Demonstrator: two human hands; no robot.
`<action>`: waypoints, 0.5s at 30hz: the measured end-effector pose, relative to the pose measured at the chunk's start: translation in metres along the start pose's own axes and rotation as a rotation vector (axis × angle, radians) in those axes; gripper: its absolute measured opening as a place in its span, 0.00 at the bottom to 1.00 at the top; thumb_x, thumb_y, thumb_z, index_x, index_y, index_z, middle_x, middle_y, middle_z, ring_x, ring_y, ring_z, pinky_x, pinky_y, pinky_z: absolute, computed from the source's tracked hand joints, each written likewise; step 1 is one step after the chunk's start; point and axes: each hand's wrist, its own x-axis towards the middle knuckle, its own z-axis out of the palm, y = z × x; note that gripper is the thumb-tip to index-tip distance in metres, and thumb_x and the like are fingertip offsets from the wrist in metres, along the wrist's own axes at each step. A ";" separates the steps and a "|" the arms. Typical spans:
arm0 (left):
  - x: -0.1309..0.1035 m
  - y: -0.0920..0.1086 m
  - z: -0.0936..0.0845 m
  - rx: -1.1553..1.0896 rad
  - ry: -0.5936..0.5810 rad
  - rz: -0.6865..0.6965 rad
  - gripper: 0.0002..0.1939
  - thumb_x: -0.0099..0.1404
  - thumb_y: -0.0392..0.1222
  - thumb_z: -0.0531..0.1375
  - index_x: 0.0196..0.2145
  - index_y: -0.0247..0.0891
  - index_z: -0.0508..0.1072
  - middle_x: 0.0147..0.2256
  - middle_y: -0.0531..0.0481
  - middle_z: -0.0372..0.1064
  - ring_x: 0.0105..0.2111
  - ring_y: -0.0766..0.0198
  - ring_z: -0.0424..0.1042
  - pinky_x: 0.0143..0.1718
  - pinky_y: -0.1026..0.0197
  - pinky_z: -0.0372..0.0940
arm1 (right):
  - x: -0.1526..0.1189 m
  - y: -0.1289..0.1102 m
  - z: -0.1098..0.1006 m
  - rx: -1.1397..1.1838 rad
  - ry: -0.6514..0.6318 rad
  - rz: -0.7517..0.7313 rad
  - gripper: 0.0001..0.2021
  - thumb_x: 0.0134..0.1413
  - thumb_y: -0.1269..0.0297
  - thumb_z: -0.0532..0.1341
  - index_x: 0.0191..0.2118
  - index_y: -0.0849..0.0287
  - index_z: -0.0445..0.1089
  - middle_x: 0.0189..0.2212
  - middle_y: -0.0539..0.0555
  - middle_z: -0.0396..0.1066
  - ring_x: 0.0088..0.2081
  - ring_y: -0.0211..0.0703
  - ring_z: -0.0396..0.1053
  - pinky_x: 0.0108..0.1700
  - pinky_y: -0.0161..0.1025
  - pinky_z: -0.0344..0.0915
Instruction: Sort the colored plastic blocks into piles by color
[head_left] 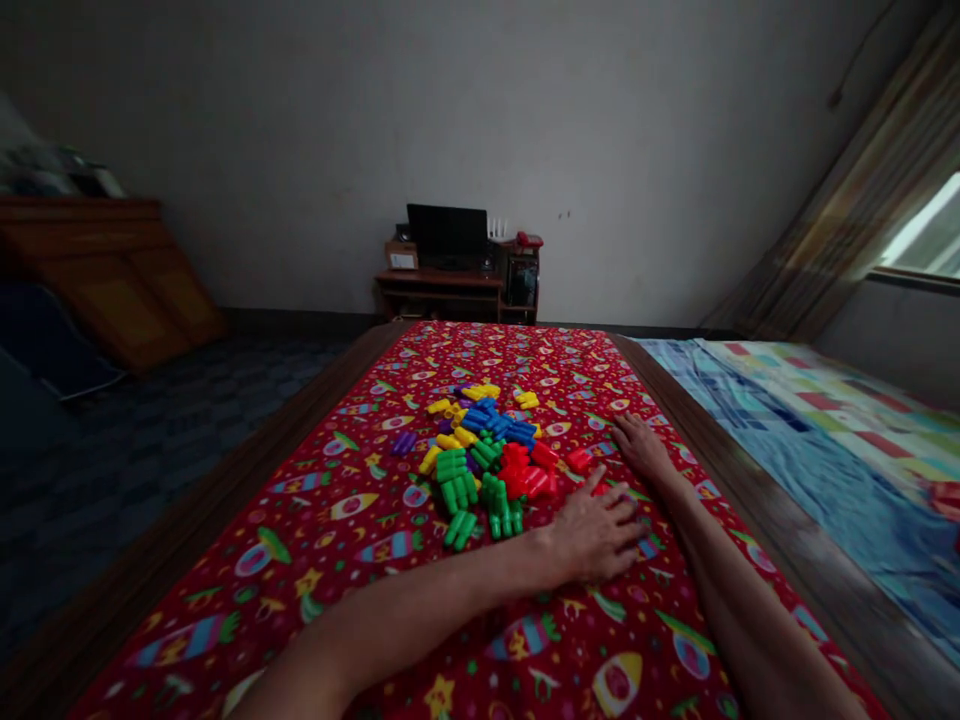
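Note:
My left hand (596,528) reaches across to the right, fingers spread and palm down, just right of the red plastic toy pieces (525,475). Past it, my right hand (641,440) rests near the cloth's right side with its fingers stretched out and nothing visible in them. One red piece (580,460) lies between the hands and the pile; another bit of red shows partly hidden behind my left fingers. Green pieces (456,483) made of joined rounded tubes sit at the near side of the pile. Blue pieces (487,417), yellow pieces (480,392) and purple pieces (403,443) lie farther back and left.
A red patterned cloth (315,560) covers the long table, whose dark wooden edge (225,480) shows on both sides. A bed (795,440) adjoins on the right. At the far wall stands a desk (442,283) with a monitor (448,235); a wooden cabinet (112,280) is left.

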 end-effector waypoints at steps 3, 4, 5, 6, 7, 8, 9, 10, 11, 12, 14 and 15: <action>-0.004 -0.025 0.013 0.052 -0.043 -0.249 0.18 0.70 0.47 0.50 0.54 0.46 0.70 0.53 0.49 0.70 0.57 0.52 0.62 0.62 0.37 0.44 | -0.001 0.005 0.007 -0.081 -0.011 0.019 0.23 0.63 0.59 0.47 0.57 0.62 0.68 0.57 0.64 0.66 0.61 0.54 0.60 0.62 0.53 0.55; -0.012 -0.037 0.013 0.075 -0.058 -0.322 0.18 0.70 0.47 0.51 0.53 0.46 0.71 0.53 0.48 0.70 0.57 0.51 0.62 0.62 0.37 0.44 | -0.001 0.007 0.007 -0.091 -0.013 0.023 0.24 0.63 0.59 0.46 0.57 0.63 0.67 0.58 0.64 0.66 0.61 0.54 0.60 0.62 0.52 0.55; -0.021 -0.049 0.011 0.090 -0.069 -0.380 0.18 0.70 0.46 0.51 0.53 0.45 0.71 0.53 0.48 0.70 0.57 0.51 0.62 0.63 0.38 0.44 | -0.001 0.009 0.008 -0.095 -0.014 0.026 0.24 0.63 0.59 0.46 0.57 0.63 0.67 0.58 0.64 0.65 0.61 0.54 0.60 0.62 0.52 0.55; -0.031 -0.059 0.009 0.100 -0.078 -0.424 0.18 0.70 0.46 0.51 0.53 0.44 0.71 0.53 0.49 0.71 0.56 0.51 0.63 0.63 0.38 0.44 | 0.000 0.010 0.008 -0.096 -0.013 0.027 0.24 0.64 0.58 0.46 0.57 0.63 0.68 0.58 0.64 0.65 0.61 0.54 0.60 0.62 0.52 0.55; -0.042 -0.068 0.005 0.108 -0.082 -0.456 0.18 0.70 0.45 0.50 0.53 0.44 0.71 0.53 0.49 0.71 0.56 0.52 0.64 0.63 0.38 0.44 | 0.000 0.012 0.009 -0.094 -0.007 0.029 0.24 0.64 0.58 0.46 0.57 0.63 0.68 0.58 0.64 0.66 0.61 0.54 0.60 0.62 0.53 0.56; -0.052 -0.075 0.002 0.117 -0.084 -0.479 0.18 0.70 0.45 0.50 0.53 0.43 0.71 0.52 0.49 0.71 0.55 0.52 0.65 0.63 0.39 0.44 | 0.000 0.013 0.010 -0.089 0.001 0.030 0.24 0.63 0.58 0.46 0.57 0.63 0.68 0.58 0.64 0.66 0.61 0.55 0.60 0.62 0.53 0.56; -0.061 -0.079 -0.002 0.128 -0.087 -0.496 0.18 0.70 0.45 0.50 0.53 0.43 0.71 0.52 0.49 0.71 0.53 0.53 0.66 0.63 0.39 0.44 | 0.000 0.014 0.010 -0.085 0.009 0.031 0.24 0.63 0.59 0.47 0.57 0.62 0.68 0.57 0.64 0.66 0.61 0.55 0.60 0.62 0.54 0.56; -0.071 -0.083 -0.005 0.141 -0.089 -0.511 0.17 0.70 0.44 0.51 0.53 0.43 0.71 0.52 0.49 0.71 0.53 0.53 0.66 0.63 0.39 0.44 | 0.000 0.014 0.011 -0.081 0.014 0.032 0.23 0.63 0.59 0.47 0.57 0.62 0.68 0.57 0.64 0.66 0.61 0.55 0.60 0.62 0.54 0.56; -0.080 -0.087 -0.008 0.152 -0.090 -0.525 0.17 0.70 0.44 0.51 0.53 0.44 0.71 0.52 0.49 0.71 0.52 0.54 0.67 0.63 0.40 0.44 | 0.000 0.014 0.011 -0.078 0.016 0.032 0.23 0.63 0.59 0.47 0.56 0.62 0.69 0.57 0.64 0.66 0.60 0.55 0.60 0.61 0.54 0.56; -0.088 -0.090 -0.011 0.161 -0.090 -0.539 0.17 0.70 0.44 0.51 0.53 0.44 0.71 0.52 0.50 0.71 0.51 0.55 0.67 0.63 0.41 0.45 | 0.000 0.014 0.012 -0.077 0.019 0.032 0.23 0.62 0.59 0.48 0.56 0.62 0.69 0.57 0.64 0.67 0.60 0.55 0.61 0.61 0.54 0.56; -0.102 -0.097 -0.016 0.176 -0.093 -0.565 0.16 0.69 0.43 0.52 0.52 0.44 0.71 0.52 0.50 0.71 0.51 0.56 0.67 0.63 0.41 0.46 | 0.000 0.012 0.013 -0.080 0.029 0.028 0.22 0.62 0.60 0.48 0.56 0.60 0.69 0.57 0.63 0.67 0.60 0.55 0.61 0.61 0.54 0.57; -0.107 -0.100 -0.018 0.190 -0.094 -0.578 0.16 0.69 0.42 0.52 0.51 0.43 0.71 0.51 0.49 0.71 0.51 0.56 0.67 0.63 0.41 0.47 | 0.000 0.011 0.013 -0.084 0.036 0.025 0.22 0.62 0.60 0.48 0.56 0.60 0.69 0.56 0.62 0.68 0.60 0.55 0.61 0.61 0.54 0.57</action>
